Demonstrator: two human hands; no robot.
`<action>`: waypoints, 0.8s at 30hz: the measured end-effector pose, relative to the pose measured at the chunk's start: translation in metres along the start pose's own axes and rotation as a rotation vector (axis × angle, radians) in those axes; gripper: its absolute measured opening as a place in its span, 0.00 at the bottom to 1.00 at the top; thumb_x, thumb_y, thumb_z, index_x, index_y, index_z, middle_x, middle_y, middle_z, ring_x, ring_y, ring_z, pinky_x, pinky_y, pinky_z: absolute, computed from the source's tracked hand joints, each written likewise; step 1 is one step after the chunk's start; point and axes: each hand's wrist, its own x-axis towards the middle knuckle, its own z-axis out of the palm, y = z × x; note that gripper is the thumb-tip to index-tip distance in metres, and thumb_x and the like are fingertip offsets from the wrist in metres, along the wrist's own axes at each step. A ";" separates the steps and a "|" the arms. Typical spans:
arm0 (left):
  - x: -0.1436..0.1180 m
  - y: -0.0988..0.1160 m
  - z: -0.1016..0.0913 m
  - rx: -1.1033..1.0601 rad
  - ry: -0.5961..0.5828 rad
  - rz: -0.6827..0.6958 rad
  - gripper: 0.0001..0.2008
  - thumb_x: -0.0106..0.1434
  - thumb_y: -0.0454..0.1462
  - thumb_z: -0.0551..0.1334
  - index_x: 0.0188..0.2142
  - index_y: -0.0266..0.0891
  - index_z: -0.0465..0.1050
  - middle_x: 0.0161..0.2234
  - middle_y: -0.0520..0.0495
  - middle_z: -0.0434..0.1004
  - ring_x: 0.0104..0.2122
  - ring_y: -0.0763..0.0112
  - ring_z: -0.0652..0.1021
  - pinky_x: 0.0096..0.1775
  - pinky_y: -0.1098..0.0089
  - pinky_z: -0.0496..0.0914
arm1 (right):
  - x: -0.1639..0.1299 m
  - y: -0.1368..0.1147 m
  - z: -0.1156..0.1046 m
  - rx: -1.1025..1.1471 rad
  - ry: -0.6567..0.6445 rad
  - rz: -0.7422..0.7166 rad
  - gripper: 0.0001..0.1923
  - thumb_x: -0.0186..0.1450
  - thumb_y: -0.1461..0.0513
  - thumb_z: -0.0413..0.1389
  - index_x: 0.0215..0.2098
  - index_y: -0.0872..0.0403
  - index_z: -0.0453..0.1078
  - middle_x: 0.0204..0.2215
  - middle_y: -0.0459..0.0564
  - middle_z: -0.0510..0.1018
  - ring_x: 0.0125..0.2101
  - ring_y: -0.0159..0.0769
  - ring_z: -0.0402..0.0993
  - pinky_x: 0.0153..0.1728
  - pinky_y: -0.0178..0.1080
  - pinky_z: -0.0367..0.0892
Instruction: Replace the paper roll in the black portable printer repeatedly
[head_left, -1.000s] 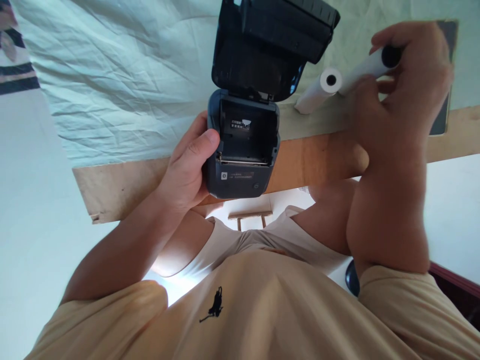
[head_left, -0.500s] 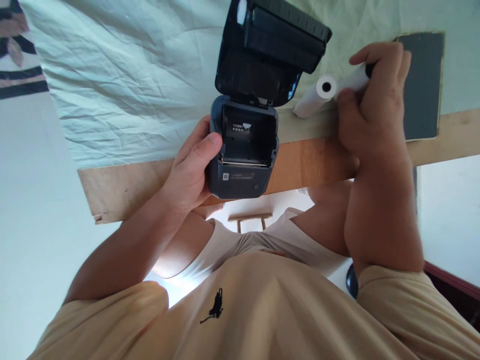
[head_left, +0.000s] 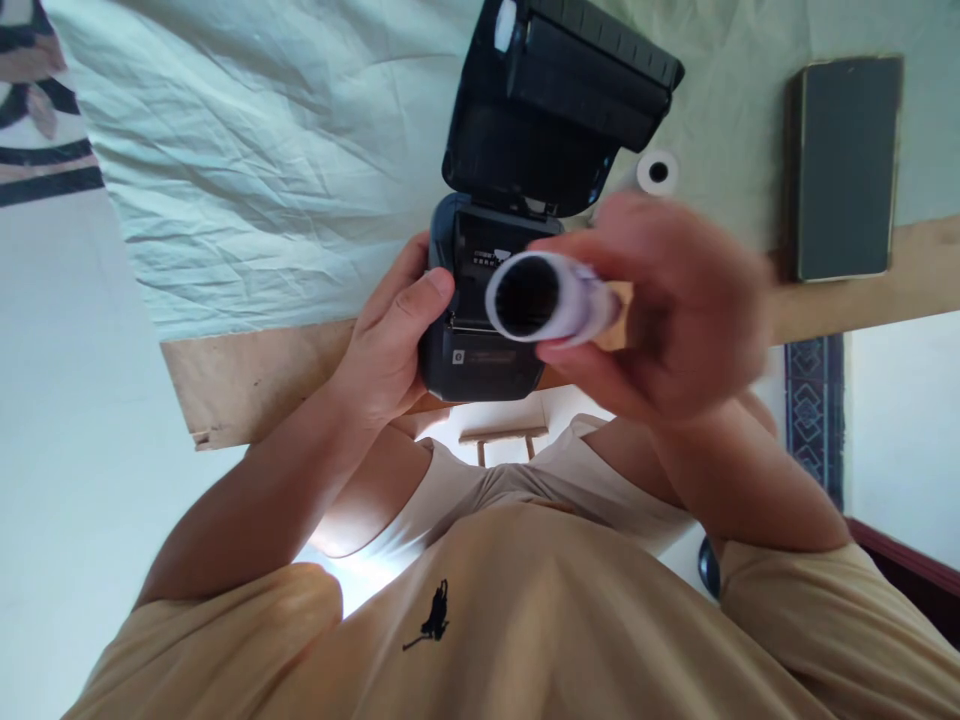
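My left hand [head_left: 382,350] clasps the left side of the small printer [head_left: 487,320] at the near table edge [head_left: 247,370], its lid [head_left: 555,100] tipped open. My right hand [head_left: 660,310], blurred, pinches a paper roll [head_left: 544,297] just right of the open bay, long axis pointing toward me. A spare roll [head_left: 656,172] lies farther off, a phone [head_left: 847,165] at the right.

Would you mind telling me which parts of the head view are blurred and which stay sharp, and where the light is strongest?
In the head view, the right hand and the paper roll it holds are smeared by motion blur; the left hand, the open printer and the dark phone look sharp; the brightest patch lies below the table edge, between the arms, where the picture is washed out.
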 end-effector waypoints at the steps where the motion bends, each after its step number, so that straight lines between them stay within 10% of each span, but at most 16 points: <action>1: 0.001 -0.002 -0.001 0.003 -0.001 0.010 0.15 0.69 0.45 0.63 0.48 0.38 0.77 0.41 0.48 0.81 0.40 0.70 0.81 0.39 0.71 0.77 | 0.002 -0.001 0.006 -0.035 0.034 -0.073 0.22 0.68 0.51 0.61 0.58 0.45 0.69 0.52 0.45 0.82 0.48 0.41 0.82 0.53 0.46 0.79; 18: -0.004 0.001 0.001 0.039 -0.001 0.007 0.17 0.69 0.49 0.61 0.48 0.40 0.76 0.42 0.48 0.79 0.42 0.68 0.80 0.43 0.71 0.76 | 0.013 0.012 0.018 -0.402 0.182 -0.401 0.03 0.66 0.63 0.60 0.38 0.49 0.71 0.38 0.45 0.83 0.34 0.36 0.76 0.37 0.45 0.72; 24: 0.000 -0.010 -0.015 -0.014 -0.279 0.172 0.34 0.62 0.38 0.69 0.66 0.58 0.63 0.60 0.54 0.74 0.52 0.69 0.78 0.46 0.72 0.77 | 0.000 0.011 0.029 -0.377 0.115 -0.389 0.05 0.68 0.57 0.60 0.39 0.49 0.71 0.38 0.44 0.82 0.35 0.35 0.76 0.35 0.44 0.69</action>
